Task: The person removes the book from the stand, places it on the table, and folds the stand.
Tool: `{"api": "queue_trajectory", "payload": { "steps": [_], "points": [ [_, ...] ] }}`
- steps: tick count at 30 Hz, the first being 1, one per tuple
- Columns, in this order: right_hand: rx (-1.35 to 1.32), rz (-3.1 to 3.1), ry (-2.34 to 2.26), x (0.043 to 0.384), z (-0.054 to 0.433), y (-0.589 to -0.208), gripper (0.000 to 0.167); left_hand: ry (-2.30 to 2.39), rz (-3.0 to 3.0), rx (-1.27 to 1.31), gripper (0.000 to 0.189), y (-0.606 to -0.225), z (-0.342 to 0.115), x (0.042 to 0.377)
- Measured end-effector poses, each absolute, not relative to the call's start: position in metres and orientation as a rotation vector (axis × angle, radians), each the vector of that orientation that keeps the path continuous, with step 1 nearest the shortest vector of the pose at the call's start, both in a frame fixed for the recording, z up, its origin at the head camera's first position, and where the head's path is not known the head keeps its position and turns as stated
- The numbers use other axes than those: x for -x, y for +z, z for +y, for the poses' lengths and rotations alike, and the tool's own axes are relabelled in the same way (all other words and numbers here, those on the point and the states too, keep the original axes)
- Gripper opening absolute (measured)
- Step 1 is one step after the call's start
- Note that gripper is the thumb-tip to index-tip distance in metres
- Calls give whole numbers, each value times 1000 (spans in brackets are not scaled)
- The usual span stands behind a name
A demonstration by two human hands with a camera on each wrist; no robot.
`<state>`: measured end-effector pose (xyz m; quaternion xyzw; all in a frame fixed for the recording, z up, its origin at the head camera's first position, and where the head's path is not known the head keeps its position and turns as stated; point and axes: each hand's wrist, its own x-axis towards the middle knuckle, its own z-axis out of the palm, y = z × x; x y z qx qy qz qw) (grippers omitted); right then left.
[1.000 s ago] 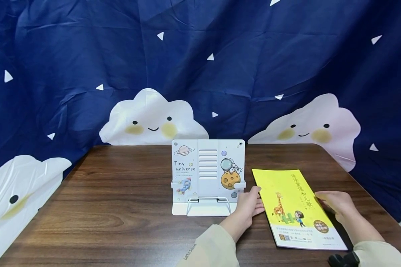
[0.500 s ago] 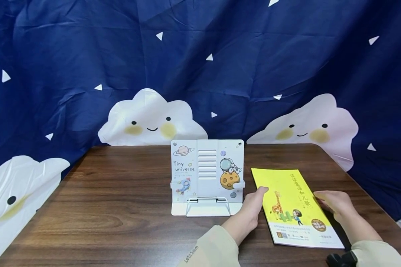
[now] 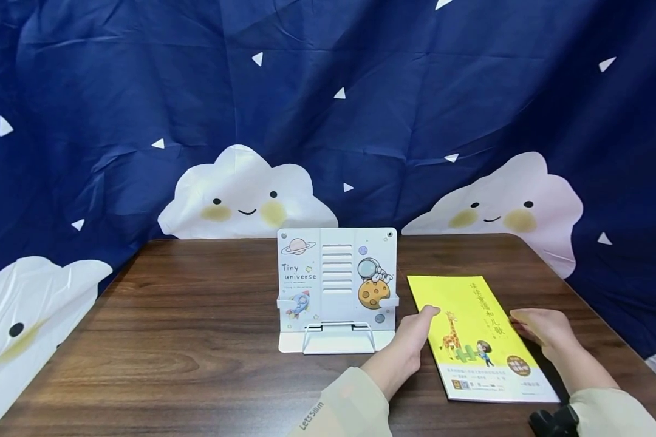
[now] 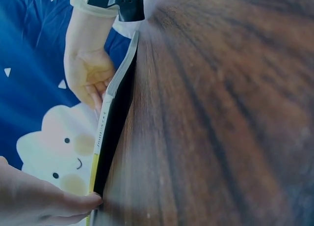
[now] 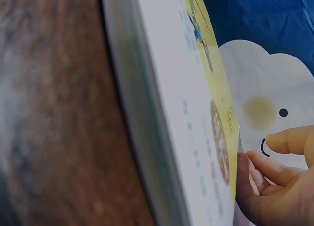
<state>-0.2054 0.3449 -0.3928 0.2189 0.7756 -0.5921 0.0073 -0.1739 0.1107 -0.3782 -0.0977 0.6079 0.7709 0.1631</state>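
A thin yellow book (image 3: 464,297) with a giraffe and a child on its cover lies right of centre. My left hand (image 3: 407,343) holds its left edge, thumb over the cover and the other fingers hidden from the head view. At the opposite edge is my right hand (image 3: 549,331); in the right wrist view its bent fingers (image 5: 252,179) touch the book's side, while the thumb stands apart from the cover. A dark band shows beneath the book in the left wrist view; whether it is a gap or shadow is unclear.
A white metal book stand (image 3: 300,282) with space drawings stands upright left of the book, near the left hand. The brown wooden table (image 3: 197,315) ends at a blue cloth backdrop (image 3: 306,109) with clouds. A black wrist device (image 3: 554,420) sits at the right cuff.
My left hand has shifted onto the book: its thumb now lies over the cover, and the fingers seen earlier at the edge are out of sight. The right hand looks much the same.
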Motion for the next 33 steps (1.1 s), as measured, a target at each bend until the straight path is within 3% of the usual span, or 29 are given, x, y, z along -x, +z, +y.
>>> {"api": "queue_trajectory", "payload": {
  "steps": [11, 20, 30, 33],
  "points": [
    [-583, 2553, -1779, 205, 344, -392, 40, 2183, 1739, 217, 29, -378, 109, 174],
    [-508, 3067, -1317, 246, 379, -439, 57, 2122, 1829, 144, 27, -370, 103, 170],
    [-330, 3097, -1306, 267, 375, -430, 63, 2023, 2065, -71, 38, -354, 77, 170],
    [-323, 3104, -1287, 272, 372, -428, 65, 1999, 2128, -111, 50, -349, 70, 171]
  ]
}}
